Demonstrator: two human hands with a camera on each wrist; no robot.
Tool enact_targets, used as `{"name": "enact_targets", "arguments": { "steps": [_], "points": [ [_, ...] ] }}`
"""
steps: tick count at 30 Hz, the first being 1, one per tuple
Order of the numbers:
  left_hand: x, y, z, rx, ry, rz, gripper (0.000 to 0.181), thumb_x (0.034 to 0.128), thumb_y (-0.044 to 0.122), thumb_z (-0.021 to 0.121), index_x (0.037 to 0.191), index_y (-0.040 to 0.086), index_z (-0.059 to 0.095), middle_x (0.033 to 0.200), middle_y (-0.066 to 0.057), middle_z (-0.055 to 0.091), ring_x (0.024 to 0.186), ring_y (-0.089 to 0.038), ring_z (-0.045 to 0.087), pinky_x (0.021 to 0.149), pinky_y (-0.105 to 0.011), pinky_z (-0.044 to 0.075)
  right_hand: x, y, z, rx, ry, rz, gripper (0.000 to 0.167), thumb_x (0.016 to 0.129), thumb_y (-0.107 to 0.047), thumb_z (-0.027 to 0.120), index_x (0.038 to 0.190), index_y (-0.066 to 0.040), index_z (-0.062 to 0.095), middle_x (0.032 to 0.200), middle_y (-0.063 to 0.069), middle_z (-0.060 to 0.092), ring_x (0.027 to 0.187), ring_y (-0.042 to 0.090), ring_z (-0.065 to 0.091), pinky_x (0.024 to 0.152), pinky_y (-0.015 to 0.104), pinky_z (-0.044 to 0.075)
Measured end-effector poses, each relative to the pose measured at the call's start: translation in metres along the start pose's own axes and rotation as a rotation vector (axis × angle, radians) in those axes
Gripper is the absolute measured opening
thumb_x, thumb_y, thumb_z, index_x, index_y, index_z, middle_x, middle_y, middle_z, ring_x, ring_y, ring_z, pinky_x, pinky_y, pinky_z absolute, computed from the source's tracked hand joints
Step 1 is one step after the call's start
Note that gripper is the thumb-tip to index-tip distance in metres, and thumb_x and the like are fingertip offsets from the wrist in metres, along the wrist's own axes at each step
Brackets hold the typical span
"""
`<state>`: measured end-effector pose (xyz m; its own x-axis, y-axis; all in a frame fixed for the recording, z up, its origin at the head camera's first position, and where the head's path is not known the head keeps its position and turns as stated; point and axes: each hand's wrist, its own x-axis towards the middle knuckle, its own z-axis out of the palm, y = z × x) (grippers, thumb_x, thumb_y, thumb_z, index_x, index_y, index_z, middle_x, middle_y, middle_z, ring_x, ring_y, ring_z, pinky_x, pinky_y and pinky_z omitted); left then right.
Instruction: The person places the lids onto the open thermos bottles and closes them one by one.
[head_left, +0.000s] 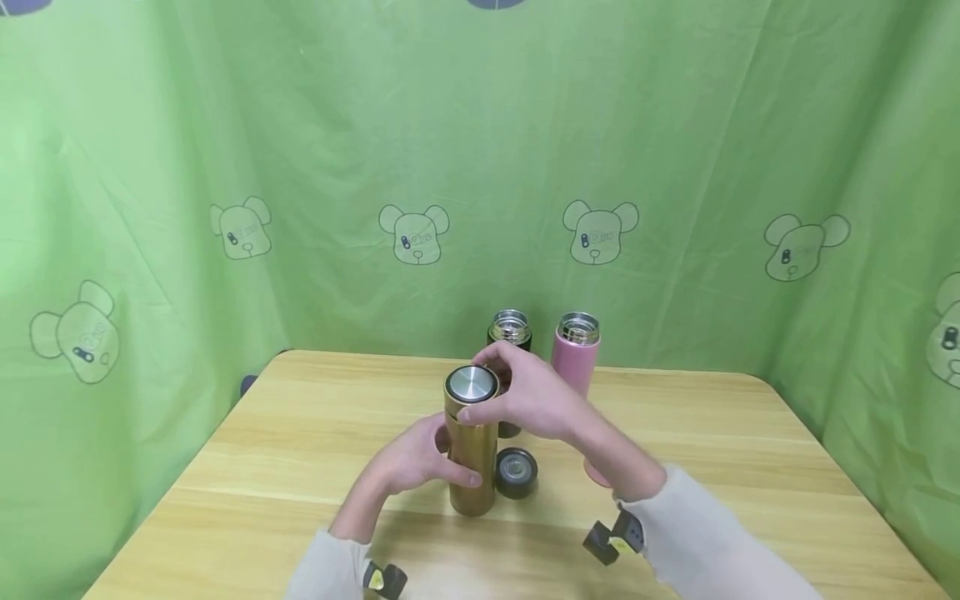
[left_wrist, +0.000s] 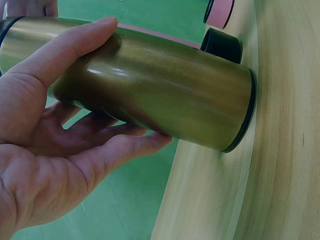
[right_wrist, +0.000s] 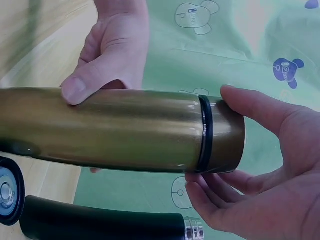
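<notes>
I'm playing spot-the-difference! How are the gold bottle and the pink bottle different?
The gold bottle is capped; the pink bottle is open on top. Left hand and right hand grip the gold bottle; neither holds the pink bottle. Both are tube-shaped and roughly upright.

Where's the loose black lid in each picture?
Head: black lid, lower middle, just right of the gold bottle.
Left wrist: black lid, upper right, partly behind the gold bottle.
Right wrist: black lid, lower left, cut off by the edge.
Shared landmark: the gold bottle.
</notes>
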<state>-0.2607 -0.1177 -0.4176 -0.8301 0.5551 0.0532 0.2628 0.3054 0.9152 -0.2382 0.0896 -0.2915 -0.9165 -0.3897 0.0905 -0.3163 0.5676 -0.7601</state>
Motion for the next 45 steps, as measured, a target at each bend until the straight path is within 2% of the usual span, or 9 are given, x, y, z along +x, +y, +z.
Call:
{"name": "enact_targets", "arguments": {
  "steps": [7, 15, 19, 22, 27, 33, 38, 45],
  "points": [
    [0.001, -0.001, 0.000, -0.007, -0.009, 0.006, 0.078, 0.0738, 0.022, 0.090, 0.142, 0.029, 0.053, 0.137, 0.006, 0.063, 0.127, -0.019, 0.059, 0.110, -0.046, 0.046, 0.001, 0.002, 0.005, -0.009, 0.036, 0.032, 0.072, 0.070, -0.040, 0.092, 0.125, -0.015, 0.053, 0.108, 0.001, 0.067, 0.099, 0.018, 0.064, 0.088, 0.037, 0.056],
    [0.001, -0.001, 0.000, -0.005, -0.008, 0.004, 0.079, 0.0737, 0.022, 0.090, 0.143, 0.028, 0.053, 0.136, 0.006, 0.064, 0.127, -0.019, 0.060, 0.110, -0.046, 0.046, 0.000, 0.002, 0.006, -0.021, 0.047, 0.024, 0.073, 0.070, -0.041, 0.091, 0.125, -0.015, 0.052, 0.108, 0.001, 0.067, 0.098, 0.018, 0.065, 0.087, 0.036, 0.056],
    [0.001, -0.001, 0.000, -0.002, -0.006, 0.002, 0.078, 0.0736, 0.022, 0.090, 0.142, 0.028, 0.054, 0.135, 0.006, 0.064, 0.125, -0.019, 0.060, 0.110, -0.046, 0.047, 0.001, 0.003, 0.002, -0.024, 0.004, -0.003, 0.076, 0.073, -0.041, 0.090, 0.129, -0.010, 0.050, 0.112, 0.005, 0.066, 0.101, 0.020, 0.064, 0.087, 0.036, 0.056],
    [0.001, 0.000, 0.000, -0.002, -0.004, -0.002, 0.075, 0.0735, 0.022, 0.090, 0.140, 0.028, 0.055, 0.134, 0.006, 0.065, 0.125, -0.019, 0.061, 0.109, -0.046, 0.047, 0.000, 0.003, -0.002, -0.002, -0.052, -0.012, 0.084, 0.075, -0.040, 0.089, 0.139, -0.007, 0.046, 0.120, 0.009, 0.064, 0.109, 0.023, 0.063, 0.096, 0.041, 0.055],
    [0.001, 0.000, 0.000, -0.013, -0.004, -0.013, 0.074, 0.0730, 0.021, 0.091, 0.138, 0.028, 0.056, 0.133, 0.006, 0.066, 0.125, -0.019, 0.061, 0.109, -0.046, 0.047, -0.001, 0.003, -0.008, 0.071, -0.134, -0.019, 0.095, 0.078, -0.034, 0.087, 0.155, -0.014, 0.037, 0.139, 0.009, 0.058, 0.130, 0.027, 0.055, 0.112, 0.050, 0.044],
    [0.001, 0.001, 0.000, -0.022, -0.005, -0.012, 0.073, 0.0732, 0.021, 0.091, 0.137, 0.028, 0.057, 0.133, 0.006, 0.066, 0.125, -0.019, 0.061, 0.109, -0.046, 0.047, 0.000, 0.003, -0.013, 0.128, -0.191, -0.056, 0.086, 0.080, -0.022, 0.083, 0.154, -0.016, 0.040, 0.144, 0.006, 0.058, 0.136, 0.027, 0.053, 0.116, 0.053, 0.039],
    [0.000, 0.002, 0.000, -0.022, -0.004, -0.021, 0.073, 0.0732, 0.021, 0.091, 0.138, 0.027, 0.056, 0.133, 0.005, 0.066, 0.124, -0.019, 0.061, 0.109, -0.046, 0.047, 0.000, 0.004, -0.014, 0.099, -0.172, -0.059, 0.075, 0.080, -0.021, 0.080, 0.149, -0.018, 0.049, 0.139, 0.003, 0.062, 0.133, 0.026, 0.056, 0.114, 0.052, 0.041],
    [-0.001, 0.004, 0.001, -0.022, 0.000, -0.030, 0.075, 0.0729, 0.022, 0.091, 0.139, 0.027, 0.056, 0.134, 0.005, 0.066, 0.125, -0.019, 0.061, 0.110, -0.047, 0.046, 0.000, 0.005, -0.013, 0.083, -0.137, -0.059, 0.071, 0.078, -0.023, 0.083, 0.143, -0.021, 0.056, 0.132, -0.001, 0.067, 0.126, 0.023, 0.061, 0.110, 0.050, 0.046]
  ]
}}
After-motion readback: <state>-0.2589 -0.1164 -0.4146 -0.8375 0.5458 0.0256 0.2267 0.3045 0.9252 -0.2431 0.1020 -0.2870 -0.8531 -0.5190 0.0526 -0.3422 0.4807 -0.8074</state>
